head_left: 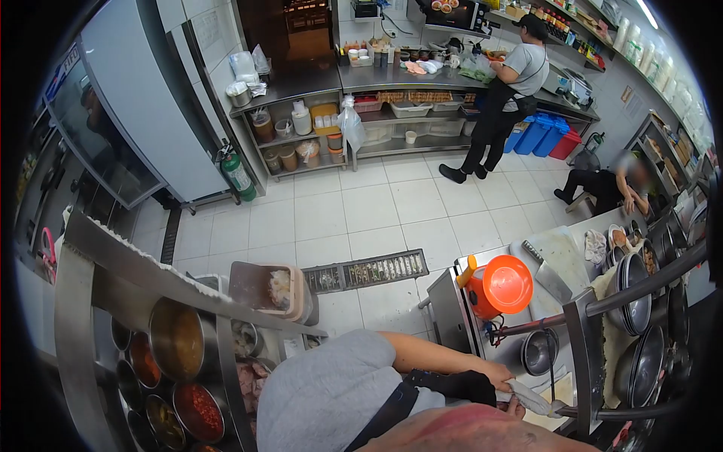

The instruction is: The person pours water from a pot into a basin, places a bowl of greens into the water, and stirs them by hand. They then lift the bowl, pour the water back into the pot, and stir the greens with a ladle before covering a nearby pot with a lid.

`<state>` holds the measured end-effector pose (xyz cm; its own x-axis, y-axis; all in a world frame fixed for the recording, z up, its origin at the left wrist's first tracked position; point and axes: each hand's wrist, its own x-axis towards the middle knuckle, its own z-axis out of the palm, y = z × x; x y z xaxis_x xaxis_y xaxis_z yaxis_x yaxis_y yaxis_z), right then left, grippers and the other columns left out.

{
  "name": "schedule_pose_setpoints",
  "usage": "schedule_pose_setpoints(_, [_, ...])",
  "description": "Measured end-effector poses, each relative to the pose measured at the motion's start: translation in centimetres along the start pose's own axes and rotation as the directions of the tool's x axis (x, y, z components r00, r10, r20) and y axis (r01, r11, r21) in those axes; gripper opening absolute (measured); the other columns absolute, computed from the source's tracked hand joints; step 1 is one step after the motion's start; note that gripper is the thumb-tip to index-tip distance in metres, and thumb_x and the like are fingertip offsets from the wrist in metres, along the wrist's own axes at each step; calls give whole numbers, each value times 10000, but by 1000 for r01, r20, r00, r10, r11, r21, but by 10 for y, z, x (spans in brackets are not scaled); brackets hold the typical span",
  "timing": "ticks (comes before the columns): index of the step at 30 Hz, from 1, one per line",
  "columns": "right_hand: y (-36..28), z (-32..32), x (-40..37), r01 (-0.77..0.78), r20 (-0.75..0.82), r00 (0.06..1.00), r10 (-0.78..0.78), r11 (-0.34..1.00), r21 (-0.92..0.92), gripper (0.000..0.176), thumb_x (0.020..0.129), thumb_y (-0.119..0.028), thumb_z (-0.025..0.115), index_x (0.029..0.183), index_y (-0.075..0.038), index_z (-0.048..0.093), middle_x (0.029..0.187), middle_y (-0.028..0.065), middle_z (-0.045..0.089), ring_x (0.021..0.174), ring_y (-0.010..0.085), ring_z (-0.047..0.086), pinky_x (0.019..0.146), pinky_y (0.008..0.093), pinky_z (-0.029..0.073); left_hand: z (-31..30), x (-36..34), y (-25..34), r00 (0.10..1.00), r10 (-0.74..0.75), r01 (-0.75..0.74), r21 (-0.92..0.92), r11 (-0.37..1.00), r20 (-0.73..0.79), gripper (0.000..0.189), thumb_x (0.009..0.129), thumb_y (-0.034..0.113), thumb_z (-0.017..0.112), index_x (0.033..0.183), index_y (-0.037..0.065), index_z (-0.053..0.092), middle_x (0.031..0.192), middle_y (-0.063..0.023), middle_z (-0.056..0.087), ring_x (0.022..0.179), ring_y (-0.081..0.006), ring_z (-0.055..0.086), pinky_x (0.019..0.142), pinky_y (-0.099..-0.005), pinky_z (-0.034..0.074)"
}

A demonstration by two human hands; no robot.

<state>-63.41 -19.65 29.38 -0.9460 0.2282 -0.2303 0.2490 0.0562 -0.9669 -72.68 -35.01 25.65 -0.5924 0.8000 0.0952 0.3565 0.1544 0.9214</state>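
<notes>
At the bottom right, both my hands are closed on a greyish-white cloth (532, 397). My left hand (495, 374) grips its near end from above. My right hand (517, 407) is beside it, with only the fingers showing and the rest hidden. The cloth stretches rightward toward a metal rail. Just beyond my hands, metal bowls (540, 352) rest on the counter. An orange-red round-topped container (507, 285) stands farther back, beside a cleaver (547, 276) lying on a white cutting board (566, 260).
Stacked bowls (631, 297) stand behind the rail (645, 286) at right. Pots of sauces (176, 339) fill a rack at left. A bin (260, 301) and floor drain (365, 272) lie ahead. One person (520, 75) stands at the back counter; another (610, 184) sits at right.
</notes>
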Motion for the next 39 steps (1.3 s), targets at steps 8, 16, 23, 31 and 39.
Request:
schedule_pose_setpoints(8, [16, 4, 17, -49, -84, 995, 58, 994, 100, 236, 944, -237, 487, 966, -4, 517, 500, 62, 526, 377, 128, 502, 340, 251, 395, -13, 10, -15, 998, 52, -52, 18, 998, -18, 354, 855, 299, 526, 1029, -8, 557, 926, -247, 614, 896, -417, 579, 778, -462, 453])
schedule_pose_setpoints(16, [44, -32, 27, -91, 30, 995, 94, 993, -69, 255, 938, -247, 475, 989, -7, 542, 572, 58, 555, 415, 116, 507, 338, 239, 363, 6, 9, -28, 1000, -18, 18, -13, 1000, -21, 338, 854, 323, 559, 1029, 34, 573, 901, -236, 617, 860, -412, 590, 749, -450, 468])
schedule_pose_setpoints(23, [55, -66, -32, 92, 132, 990, -55, 953, -290, 245, 911, -219, 541, 974, 10, 601, 704, 94, 615, 507, 134, 560, 440, 260, 440, 41, 6, -42, 962, -229, 259, -220, 940, 151, 478, 880, 369, 553, 1184, 1, 530, 1081, -177, 617, 987, -248, 575, 874, -340, 452])
schedule_pose_setpoints(31, [75, -196, -137, 94, 94, 994, -50, 829, -551, 383, 902, -365, 519, 1058, -22, 587, 952, 173, 626, 888, 329, 601, 771, 394, 470, 115, -33, -107, 715, -681, 503, 563, 656, 154, 455, 857, 334, 584, 1153, -10, 560, 1054, -132, 629, 1014, -227, 578, 866, -353, 441])
schedule_pose_setpoints(39, [153, -310, -222, -43, -244, 965, -92, 867, -497, 342, 908, -324, 496, 1067, -33, 579, 953, 185, 623, 909, 355, 589, 788, 430, 468, 241, 67, -78, 608, -577, 237, 570, 787, 544, 397, 840, 280, 597, 1117, -4, 576, 980, -145, 645, 945, -239, 608, 803, -350, 464])
